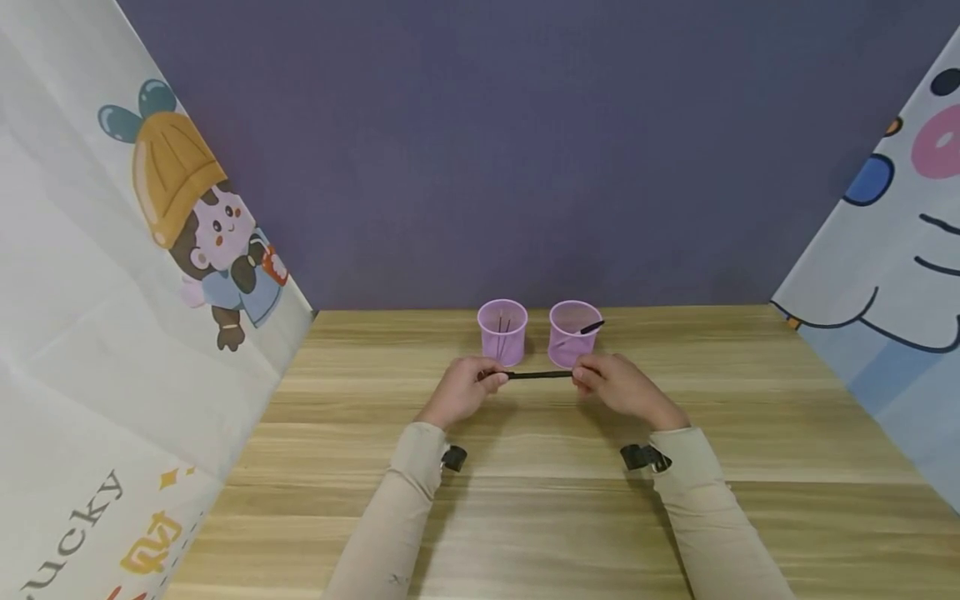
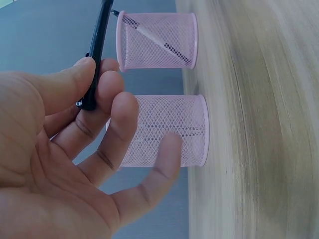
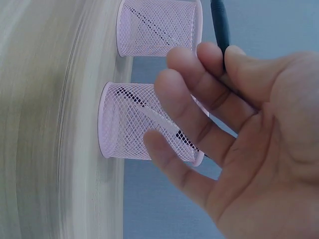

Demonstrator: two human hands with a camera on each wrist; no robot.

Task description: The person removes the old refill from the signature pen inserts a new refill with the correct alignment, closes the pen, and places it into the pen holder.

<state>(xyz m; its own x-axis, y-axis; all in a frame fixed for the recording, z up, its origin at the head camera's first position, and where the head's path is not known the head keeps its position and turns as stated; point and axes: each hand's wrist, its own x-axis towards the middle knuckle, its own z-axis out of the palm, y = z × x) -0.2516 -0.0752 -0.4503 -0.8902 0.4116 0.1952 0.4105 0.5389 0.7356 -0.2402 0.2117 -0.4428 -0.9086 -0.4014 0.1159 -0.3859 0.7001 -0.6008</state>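
Observation:
Both hands share one black pen (image 1: pixel 540 375), held level between them in front of two pink mesh pen holders. The left hand (image 1: pixel 463 388) pinches its clip end between thumb and fingers; the other fingers spread loosely in the left wrist view. At the opposite end, the right hand (image 1: pixel 621 387) grips the pen with thumb and index finger, as the right wrist view shows. Two thin dark sticks (image 1: pixel 500 335) stand in the left pen holder (image 1: pixel 489 348). A black-and-white pen (image 1: pixel 592 327) leans in the right pen holder (image 1: pixel 561 354), its dark end above the rim.
The wood-grain table (image 1: pixel 540 517) runs back to a dark blue-grey panel (image 1: pixel 540 150). White sheets with cartoon prints flank it, a left sheet (image 1: pixel 75 292) and a right sheet (image 1: pixel 832 283). Black wrist straps (image 1: pixel 637 457) sit at the cuffs.

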